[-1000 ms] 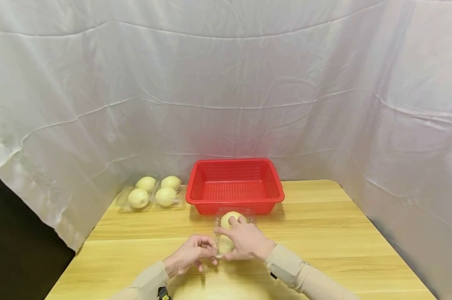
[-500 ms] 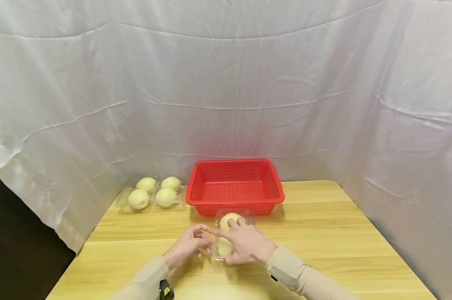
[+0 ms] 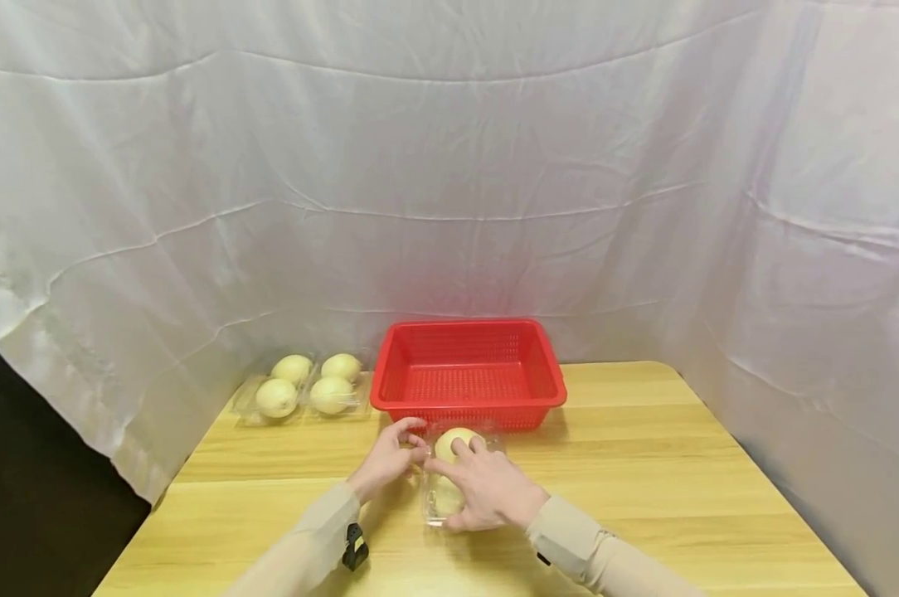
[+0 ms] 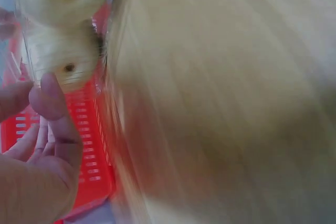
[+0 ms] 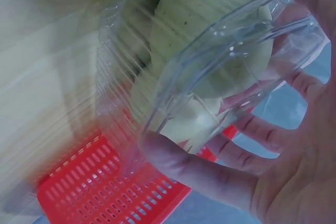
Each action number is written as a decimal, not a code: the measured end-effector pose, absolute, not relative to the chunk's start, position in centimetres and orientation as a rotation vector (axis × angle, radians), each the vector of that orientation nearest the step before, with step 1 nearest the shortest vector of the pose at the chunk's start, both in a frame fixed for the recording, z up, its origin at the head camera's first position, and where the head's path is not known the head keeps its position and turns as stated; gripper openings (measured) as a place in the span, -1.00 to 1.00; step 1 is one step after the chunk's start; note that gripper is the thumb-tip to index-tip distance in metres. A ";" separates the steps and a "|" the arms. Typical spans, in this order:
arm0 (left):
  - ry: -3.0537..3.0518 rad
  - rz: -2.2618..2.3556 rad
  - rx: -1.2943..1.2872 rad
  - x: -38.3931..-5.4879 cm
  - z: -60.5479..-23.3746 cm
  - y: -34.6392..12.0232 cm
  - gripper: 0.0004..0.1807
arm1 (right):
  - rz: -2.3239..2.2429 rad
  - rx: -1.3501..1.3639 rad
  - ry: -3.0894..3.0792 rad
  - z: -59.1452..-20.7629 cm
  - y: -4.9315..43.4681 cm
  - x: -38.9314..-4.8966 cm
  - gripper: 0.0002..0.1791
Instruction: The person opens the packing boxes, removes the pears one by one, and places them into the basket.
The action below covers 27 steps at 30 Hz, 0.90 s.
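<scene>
A clear plastic clamshell box (image 3: 434,521) holding two pale yellow round fruits (image 3: 455,441) lies on the table in front of the red basket. My right hand (image 3: 490,489) spreads over the box from the right and grips it, its fingers bent on the lid (image 5: 226,51). At the box's left edge is my left hand (image 3: 390,458). In the left wrist view, its thumb (image 4: 50,98) and forefinger pinch the plastic rim beside one fruit (image 4: 68,59). Whether the lid is fastened all round cannot be told.
Behind the box stands a red perforated basket (image 3: 468,410) with nothing seen inside. Two more clear boxes, each with two fruits, sit at the back left, a left box (image 3: 276,398) and a right box (image 3: 332,395). Pale cloth (image 3: 457,166) hangs around the wooden table (image 3: 643,497).
My left hand has moved from the box's near left corner up along its left edge, away from me. My right hand has stayed on the box, which has shifted very slightly toward me.
</scene>
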<state>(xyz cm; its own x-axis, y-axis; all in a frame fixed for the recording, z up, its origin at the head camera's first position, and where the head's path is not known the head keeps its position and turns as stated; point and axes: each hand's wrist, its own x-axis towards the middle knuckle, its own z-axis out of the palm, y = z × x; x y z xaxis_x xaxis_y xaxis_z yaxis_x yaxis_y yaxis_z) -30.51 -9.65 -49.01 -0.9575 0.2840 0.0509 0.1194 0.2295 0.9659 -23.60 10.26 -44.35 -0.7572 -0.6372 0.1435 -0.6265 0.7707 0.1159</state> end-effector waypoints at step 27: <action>1.904 1.945 0.178 -33.2 -49.4 -9.5 -0.49 | -0.077 1.030 -2.792 -44.6 10.5 -23.6 -0.08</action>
<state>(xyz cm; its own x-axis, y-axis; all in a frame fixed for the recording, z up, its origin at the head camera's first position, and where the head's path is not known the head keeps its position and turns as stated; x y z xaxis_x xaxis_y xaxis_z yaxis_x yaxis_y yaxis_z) -33.25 -9.48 -49.37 -0.9075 0.3738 -0.1915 -0.1995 0.0177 0.9797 -23.61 10.47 -44.59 -0.7486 -0.6488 0.1365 -0.6403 0.7609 0.1048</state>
